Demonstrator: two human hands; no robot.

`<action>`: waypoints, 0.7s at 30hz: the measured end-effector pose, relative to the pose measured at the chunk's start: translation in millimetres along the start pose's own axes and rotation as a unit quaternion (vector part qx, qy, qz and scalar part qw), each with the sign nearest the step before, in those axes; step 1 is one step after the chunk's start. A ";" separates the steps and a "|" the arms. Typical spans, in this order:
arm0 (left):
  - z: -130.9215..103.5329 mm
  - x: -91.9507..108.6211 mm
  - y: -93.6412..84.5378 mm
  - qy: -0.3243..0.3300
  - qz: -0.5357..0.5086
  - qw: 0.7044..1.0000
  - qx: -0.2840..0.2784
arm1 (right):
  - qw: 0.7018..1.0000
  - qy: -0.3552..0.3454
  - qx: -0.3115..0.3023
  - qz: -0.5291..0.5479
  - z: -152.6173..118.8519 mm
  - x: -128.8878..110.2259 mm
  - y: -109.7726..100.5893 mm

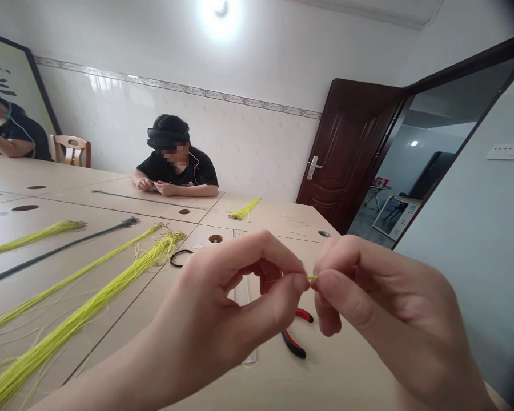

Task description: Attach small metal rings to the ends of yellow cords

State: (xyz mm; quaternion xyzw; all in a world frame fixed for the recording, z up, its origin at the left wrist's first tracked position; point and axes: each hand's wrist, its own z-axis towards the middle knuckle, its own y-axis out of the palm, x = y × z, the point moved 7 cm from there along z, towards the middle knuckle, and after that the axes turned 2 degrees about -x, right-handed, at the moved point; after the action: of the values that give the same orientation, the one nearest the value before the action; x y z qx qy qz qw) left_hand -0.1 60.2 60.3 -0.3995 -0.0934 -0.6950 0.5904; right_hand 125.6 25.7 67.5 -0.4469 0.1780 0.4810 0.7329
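Note:
My left hand (235, 314) and my right hand (394, 308) meet above the table, each closed in a thumb-and-finger pinch. Between the fingertips shows a short bit of yellow cord (311, 277), pinched from both sides; the rest of it is hidden by the fingers. Beneath my hands lie pliers with red and black handles (294, 345), their jaws mostly covered. A clear ruler (250, 358) runs under my left hand, partly blocked from sight.
Left of my hands stretch a thick yellow cord bundle (98, 302), a thinner yellow bundle (81, 279) and a dark cord bundle (64, 247). A black ring (180, 258) lies near a table hole (216, 238). Across the table (346, 377) sits a co-worker (201, 174); another person is far left.

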 end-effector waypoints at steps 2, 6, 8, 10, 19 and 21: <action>-0.5 -0.4 0.4 -0.001 0.003 1.000 -0.001 | 1.000 -0.007 0.010 0.005 0.3 -0.3 -0.3; -2.1 -1.2 1.4 -0.003 0.009 1.000 -0.004 | 1.000 -0.008 0.021 0.012 0.6 -0.1 0.1; -2.2 -1.5 1.6 -0.004 0.011 1.000 -0.002 | 1.000 -0.006 0.024 0.013 0.6 -0.3 0.2; -2.0 -1.8 1.2 -0.005 0.014 1.000 0.006 | 1.000 -0.006 0.026 0.011 0.5 -0.7 -0.1; -1.7 -0.8 1.5 0.000 0.009 1.000 0.004 | 1.000 -0.002 0.023 -0.014 -0.7 -0.4 -0.9; -1.3 -0.8 2.2 -0.001 0.004 1.000 0.001 | 1.000 -0.002 0.022 -0.014 -0.7 -0.5 -0.9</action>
State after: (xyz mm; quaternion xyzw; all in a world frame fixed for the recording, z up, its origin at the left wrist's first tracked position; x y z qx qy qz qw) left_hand 1.3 59.3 58.1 -0.3995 -0.0930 -0.6922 0.5938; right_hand 126.3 24.8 67.9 -0.4322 0.1806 0.4672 0.7499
